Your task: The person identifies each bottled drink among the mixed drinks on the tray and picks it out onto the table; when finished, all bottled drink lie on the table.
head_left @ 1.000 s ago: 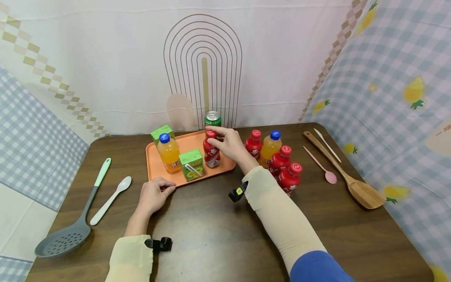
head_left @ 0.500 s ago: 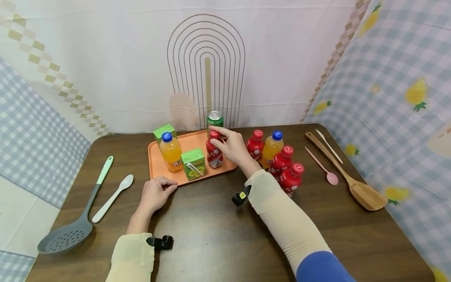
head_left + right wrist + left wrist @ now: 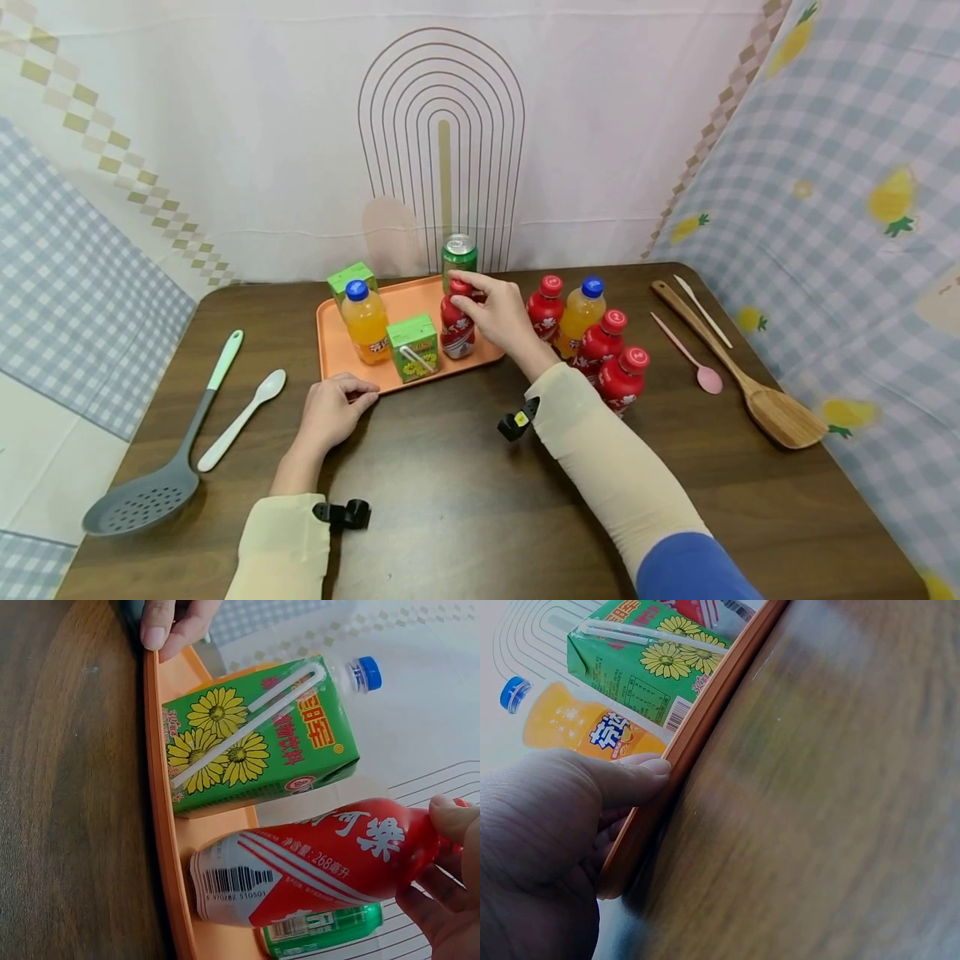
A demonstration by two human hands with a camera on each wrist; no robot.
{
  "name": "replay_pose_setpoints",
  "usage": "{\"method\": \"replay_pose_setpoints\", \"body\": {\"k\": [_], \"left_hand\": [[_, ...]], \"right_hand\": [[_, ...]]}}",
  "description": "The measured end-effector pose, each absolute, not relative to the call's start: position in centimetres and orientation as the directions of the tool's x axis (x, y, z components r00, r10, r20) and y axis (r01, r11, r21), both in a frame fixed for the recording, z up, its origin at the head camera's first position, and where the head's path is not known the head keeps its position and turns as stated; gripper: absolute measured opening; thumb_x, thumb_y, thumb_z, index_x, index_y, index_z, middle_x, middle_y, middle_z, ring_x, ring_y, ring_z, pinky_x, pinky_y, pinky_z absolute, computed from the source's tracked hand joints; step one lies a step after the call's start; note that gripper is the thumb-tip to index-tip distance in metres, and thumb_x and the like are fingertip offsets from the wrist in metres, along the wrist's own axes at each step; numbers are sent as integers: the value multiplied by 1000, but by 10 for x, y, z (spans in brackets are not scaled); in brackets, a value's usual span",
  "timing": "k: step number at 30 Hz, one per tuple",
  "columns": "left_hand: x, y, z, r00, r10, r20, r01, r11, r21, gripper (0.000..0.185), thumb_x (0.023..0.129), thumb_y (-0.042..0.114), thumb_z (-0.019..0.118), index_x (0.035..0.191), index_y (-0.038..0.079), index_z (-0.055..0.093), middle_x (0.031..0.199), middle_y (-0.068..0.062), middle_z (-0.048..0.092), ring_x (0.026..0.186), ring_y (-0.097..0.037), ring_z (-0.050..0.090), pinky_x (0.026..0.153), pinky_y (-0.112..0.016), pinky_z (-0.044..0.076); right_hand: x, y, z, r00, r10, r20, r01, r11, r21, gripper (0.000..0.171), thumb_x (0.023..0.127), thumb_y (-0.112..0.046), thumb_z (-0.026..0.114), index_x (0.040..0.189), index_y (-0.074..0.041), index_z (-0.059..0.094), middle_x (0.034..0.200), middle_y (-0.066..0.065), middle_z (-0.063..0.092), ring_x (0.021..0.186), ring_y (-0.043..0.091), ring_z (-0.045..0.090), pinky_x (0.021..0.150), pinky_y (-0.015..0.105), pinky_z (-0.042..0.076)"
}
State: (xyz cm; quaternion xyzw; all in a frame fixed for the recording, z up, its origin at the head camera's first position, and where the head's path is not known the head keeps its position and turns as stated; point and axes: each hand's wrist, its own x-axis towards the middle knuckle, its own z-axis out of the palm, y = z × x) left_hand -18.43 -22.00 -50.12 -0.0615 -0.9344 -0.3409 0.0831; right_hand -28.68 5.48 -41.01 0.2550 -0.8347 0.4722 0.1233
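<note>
An orange tray (image 3: pixel 335 364) sits on the dark wooden table. On it stand a red bottle (image 3: pixel 457 327), an orange juice bottle (image 3: pixel 364 325), a green can (image 3: pixel 459 254) and two green juice cartons (image 3: pixel 412 347). My right hand (image 3: pixel 497 312) pinches the red bottle's cap; in the right wrist view the red bottle (image 3: pixel 322 859) stands on the tray floor beside a carton (image 3: pixel 255 739). My left hand (image 3: pixel 330 411) rests on the table with fingers curled against the tray's near rim (image 3: pixel 697 742).
Right of the tray stand three red bottles (image 3: pixel 609 350) and an orange bottle (image 3: pixel 581 313). Further right lie a pink spoon (image 3: pixel 688 357), a wooden spatula (image 3: pixel 750 383) and a thin white utensil (image 3: pixel 701 310). At left lie a grey slotted ladle (image 3: pixel 153 467) and a white spoon (image 3: pixel 242 419).
Almost nothing moved. My right hand stays on the red bottle's cap and the left hand stays at the tray's rim; only the camera view shifted slightly.
</note>
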Motion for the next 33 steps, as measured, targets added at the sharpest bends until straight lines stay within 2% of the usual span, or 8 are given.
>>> {"method": "replay_pose_setpoints", "body": {"k": [8, 13, 18, 26, 33], "left_hand": [[-185, -219, -499, -980, 59, 191, 168, 760, 627, 5, 86, 17, 73, 88, 14, 78, 86, 2, 70, 81, -18, 63, 75, -38, 48], [-186, -217, -498, -981, 63, 183, 166, 761, 628, 6, 86, 17, 73, 88, 14, 78, 86, 2, 70, 81, -18, 62, 75, -38, 47], [-186, -217, -498, -983, 65, 173, 161, 760, 630, 6, 87, 17, 73, 89, 14, 78, 87, 2, 70, 82, -19, 62, 76, -39, 47], [-185, -218, -499, -980, 69, 189, 175, 757, 630, 6, 87, 17, 73, 89, 13, 78, 86, 2, 70, 82, -19, 63, 75, -39, 48], [-183, -219, -500, -979, 73, 189, 178, 756, 630, 6, 86, 16, 73, 89, 13, 78, 87, 1, 70, 83, -20, 63, 77, -41, 48]], "right_hand": [[-271, 68, -400, -822, -291, 489, -568, 386, -726, 41, 88, -16, 70, 128, -17, 64, 119, 3, 67, 97, 8, 66, 80, 23, 53], [-257, 83, -397, -833, -274, 480, -553, 401, -730, 40, 88, -17, 71, 128, -16, 64, 119, 3, 67, 97, 9, 66, 80, 25, 53], [-243, 99, -396, -841, -264, 471, -540, 426, -726, 40, 88, -19, 72, 127, -20, 64, 118, 2, 67, 97, 12, 67, 82, 34, 54], [-225, 121, -391, -846, -277, 455, -532, 480, -698, 41, 87, -20, 73, 126, -18, 65, 115, 2, 69, 95, 12, 67, 80, 29, 54], [-216, 138, -392, -852, -252, 459, -520, 509, -686, 40, 85, -19, 74, 125, -18, 66, 115, 1, 69, 81, 8, 65, 67, 25, 53]]}}
